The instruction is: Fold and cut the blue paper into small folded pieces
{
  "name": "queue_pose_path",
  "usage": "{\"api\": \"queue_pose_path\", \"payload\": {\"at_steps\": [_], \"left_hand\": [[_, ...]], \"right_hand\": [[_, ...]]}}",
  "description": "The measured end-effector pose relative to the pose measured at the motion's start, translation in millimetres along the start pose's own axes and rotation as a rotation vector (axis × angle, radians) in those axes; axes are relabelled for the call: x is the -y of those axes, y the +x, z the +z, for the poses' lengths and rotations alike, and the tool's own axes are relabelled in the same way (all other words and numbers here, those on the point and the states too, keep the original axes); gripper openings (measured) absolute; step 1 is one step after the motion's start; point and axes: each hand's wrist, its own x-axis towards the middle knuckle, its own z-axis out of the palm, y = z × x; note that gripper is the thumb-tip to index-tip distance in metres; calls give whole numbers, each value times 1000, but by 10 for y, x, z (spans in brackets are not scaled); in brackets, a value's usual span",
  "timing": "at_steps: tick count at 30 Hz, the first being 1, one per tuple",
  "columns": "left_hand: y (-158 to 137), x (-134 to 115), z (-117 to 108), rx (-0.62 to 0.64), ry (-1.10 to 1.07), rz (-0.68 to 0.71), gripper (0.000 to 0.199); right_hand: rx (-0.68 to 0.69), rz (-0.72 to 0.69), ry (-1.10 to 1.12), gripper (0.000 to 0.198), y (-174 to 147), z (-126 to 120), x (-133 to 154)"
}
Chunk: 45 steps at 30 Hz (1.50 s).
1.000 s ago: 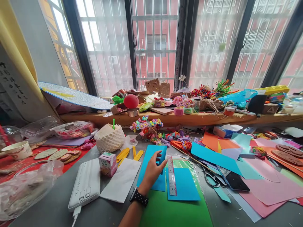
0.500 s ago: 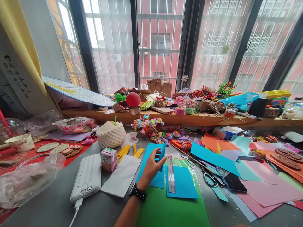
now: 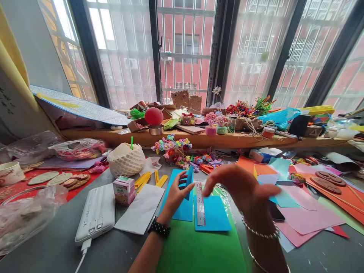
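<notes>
My left hand (image 3: 174,195), with a dark dotted band on its wrist, rests at a sheet of blue paper (image 3: 170,189). Its fingers are spread beside the paper's raised, folded flap (image 3: 189,184), partly covering it. My right hand (image 3: 241,187), wearing a beaded bracelet, hovers in the air, fingers curved and apart with nothing between them. Below and left of it, a clear ruler (image 3: 200,212) lies along the left side of a second blue sheet (image 3: 217,216). Both sheets lie on a green mat (image 3: 201,250). Behind my right hand, the scissors seen earlier are hidden.
Left stand a white power bank (image 3: 96,208) with a cable, a small drink carton (image 3: 124,190) and a folded white paper (image 3: 140,208). A netted coconut (image 3: 126,161) sits behind. Coloured papers (image 3: 309,223) spread over the right side. A crowded windowsill (image 3: 182,139) runs across the back.
My right hand has come into view from the lower right and risen over the papers. My left hand stays at the folded blue paper. The view has shifted slightly.
</notes>
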Motion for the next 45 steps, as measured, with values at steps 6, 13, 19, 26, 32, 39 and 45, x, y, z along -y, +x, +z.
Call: {"api": "queue_pose_path", "payload": {"at_steps": [6, 13, 19, 26, 32, 39, 45], "left_hand": [[-19, 1, 11, -32, 97, 94, 56], [-14, 71, 19, -36, 114, 116, 54], [-10, 54, 4, 10, -136, 22, 55], [-16, 15, 0, 32, -289, -73, 46], [-20, -74, -30, -75, 49, 48, 34], [-62, -144, -15, -143, 352, 245, 20], [-96, -257, -3, -226, 445, 359, 16]], "right_hand": [[-2, 218, -123, 36, 367, 130, -934], [-98, 227, -37, 34, 247, 261, -1250], [-220, 281, 182, 53, 248, 329, -1339], [-121, 341, 268, 44, 206, 277, -1285], [-19, 235, 82, 29, 193, 220, -1280], [-103, 105, -99, 23, 220, 259, -1073], [-116, 89, -198, 19, 193, 309, -1018]]}}
